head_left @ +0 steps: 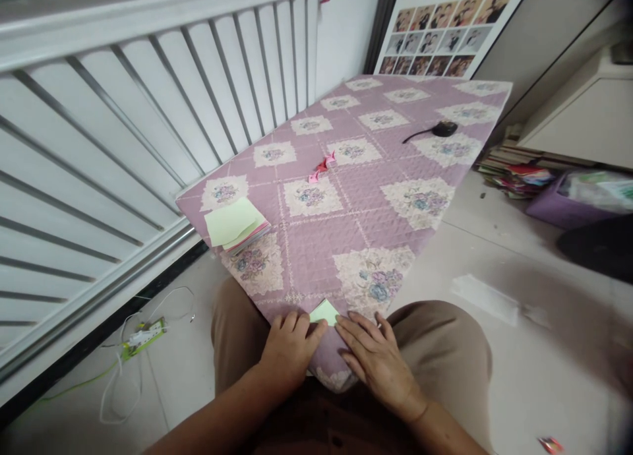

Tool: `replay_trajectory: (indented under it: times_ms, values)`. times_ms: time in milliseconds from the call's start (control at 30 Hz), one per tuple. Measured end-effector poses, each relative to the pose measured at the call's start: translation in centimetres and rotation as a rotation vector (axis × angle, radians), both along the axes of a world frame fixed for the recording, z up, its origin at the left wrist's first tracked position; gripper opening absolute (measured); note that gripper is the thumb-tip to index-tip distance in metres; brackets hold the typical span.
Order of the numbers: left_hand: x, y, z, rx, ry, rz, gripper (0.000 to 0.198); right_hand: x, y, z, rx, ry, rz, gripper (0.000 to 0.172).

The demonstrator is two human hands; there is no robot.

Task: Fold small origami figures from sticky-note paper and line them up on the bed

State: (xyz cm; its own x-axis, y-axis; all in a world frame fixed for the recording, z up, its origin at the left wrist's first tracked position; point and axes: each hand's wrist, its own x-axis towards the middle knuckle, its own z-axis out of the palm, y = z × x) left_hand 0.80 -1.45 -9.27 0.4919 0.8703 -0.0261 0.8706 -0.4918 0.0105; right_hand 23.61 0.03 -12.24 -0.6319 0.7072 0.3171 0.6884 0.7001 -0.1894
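A small piece of light green folded paper (325,312) lies near the close corner of the table, its pointed end facing away from me. My left hand (289,346) is at its left side, fingers bent and thumb pressed on its near edge. On the other side, my right hand (373,353) rests flat with fingers stretched and a little apart, its fingertips touching the paper's right corner. A stack of coloured paper (232,223), light green on top, sits at the table's left edge. Beyond it are several small folded pink and red paper pieces (322,167).
A purple flowered cloth covers the table (316,244). A black object with a thin stem (445,129) lies far right. The white radiator (148,112) borders the left side. A power strip (143,336) with cables is on the floor; a purple bin (568,201) stands right.
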Motion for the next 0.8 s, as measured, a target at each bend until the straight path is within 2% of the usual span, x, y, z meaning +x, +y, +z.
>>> replay_trajectory:
  times_ms: [100, 200, 300, 367, 433, 533, 700, 800]
  values:
    - [0.3, 0.0, 0.0, 0.001, 0.015, 0.013, 0.043, 1.3, -0.3, 0.2, 0.006, 0.048, -0.060, 0.034]
    - [0.5, 0.1, 0.2, 0.007, 0.022, 0.018, 0.041, 1.6, 0.0, 1.2, -0.013, 0.107, -0.117, 0.026]
    - [0.6, 0.2, 0.3, 0.014, 0.017, 0.026, 0.040, 0.2, 0.8, 2.5, -0.049, 0.175, -0.163, 0.020]
    - [0.5, 0.2, 0.3, 0.017, 0.016, 0.033, 0.039, -1.4, 1.4, 2.8, -0.090, 0.208, -0.140, 0.020]
    - [0.3, 0.3, 0.3, 0.015, 0.007, 0.025, 0.038, -3.0, 1.9, 2.7, -0.116, 0.220, -0.100, 0.018]
    - [-0.3, 0.1, 0.2, 0.003, -0.023, 0.009, 0.037, -4.5, 2.5, 2.1, -0.157, 0.176, -0.127, 0.015]
    - [-1.3, -0.8, -0.2, 0.009, -0.077, 0.111, 0.037, -4.0, 3.0, 1.6, -0.212, 0.152, -0.084, 0.024]
    - [-1.6, -0.8, 0.0, -0.001, -0.106, 0.169, 0.034, -3.6, 3.5, 1.7, -0.215, 0.148, -0.060, 0.023]
